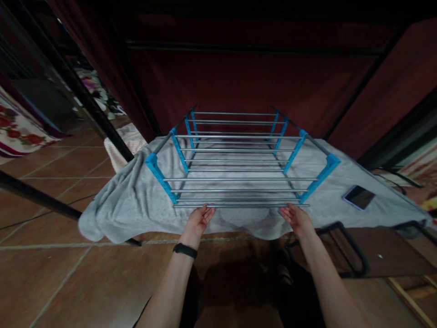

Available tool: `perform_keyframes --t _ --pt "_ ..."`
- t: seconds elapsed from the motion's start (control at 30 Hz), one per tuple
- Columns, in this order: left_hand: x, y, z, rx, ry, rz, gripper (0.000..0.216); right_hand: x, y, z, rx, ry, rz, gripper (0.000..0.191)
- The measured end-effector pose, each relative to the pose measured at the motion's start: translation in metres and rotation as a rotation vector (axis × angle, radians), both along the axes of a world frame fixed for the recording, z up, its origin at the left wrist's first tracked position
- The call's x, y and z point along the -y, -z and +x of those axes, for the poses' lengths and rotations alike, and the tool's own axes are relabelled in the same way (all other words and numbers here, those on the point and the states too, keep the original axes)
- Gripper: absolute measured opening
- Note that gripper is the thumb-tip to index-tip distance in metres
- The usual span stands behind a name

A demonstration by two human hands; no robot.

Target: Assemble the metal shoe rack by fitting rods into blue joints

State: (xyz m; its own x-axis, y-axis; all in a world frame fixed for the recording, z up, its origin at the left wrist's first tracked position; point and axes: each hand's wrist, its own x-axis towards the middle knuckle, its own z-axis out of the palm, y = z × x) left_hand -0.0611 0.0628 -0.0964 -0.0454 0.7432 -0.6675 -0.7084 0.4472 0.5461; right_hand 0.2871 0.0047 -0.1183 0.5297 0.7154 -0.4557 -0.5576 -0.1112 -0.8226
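Note:
A folding rack (239, 169) of grey metal bars with bright blue plastic joints lies on a grey towel (126, 200) spread on the tiled floor. My left hand (200, 220), a black band on its wrist, reaches up to the rack's nearest bar, fingers curled round it. My right hand (297, 217) grips the same near bar further right, fingers wrapped under the bar.
A dark phone (359, 197) lies on the towel at the right. Dark red fabric walls with black poles (85, 100) stand behind and to the left. A black tube frame (351, 248) sits near my right arm. Patterned cloth (15, 127) lies far left.

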Motion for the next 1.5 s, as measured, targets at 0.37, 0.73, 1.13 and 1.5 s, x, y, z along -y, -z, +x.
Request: perform_keyframes --t 0.37,0.73,1.13,1.5 --pt "0.000 -0.010 0.004 -0.107 0.076 0.038 0.018 -0.002 0.003 -0.009 -0.013 -0.009 0.016 0.013" --pt "0.009 -0.012 0.015 -0.104 0.143 0.097 0.016 -0.001 0.000 -0.017 -0.014 -0.038 0.035 0.022" --pt "0.025 -0.022 0.033 -0.077 0.183 0.291 0.008 0.000 -0.014 -0.067 -0.138 -0.215 0.051 0.009" --pt "0.048 -0.041 0.051 -0.216 0.220 0.732 0.026 0.029 -0.015 -0.125 -0.479 -0.988 0.138 0.040"
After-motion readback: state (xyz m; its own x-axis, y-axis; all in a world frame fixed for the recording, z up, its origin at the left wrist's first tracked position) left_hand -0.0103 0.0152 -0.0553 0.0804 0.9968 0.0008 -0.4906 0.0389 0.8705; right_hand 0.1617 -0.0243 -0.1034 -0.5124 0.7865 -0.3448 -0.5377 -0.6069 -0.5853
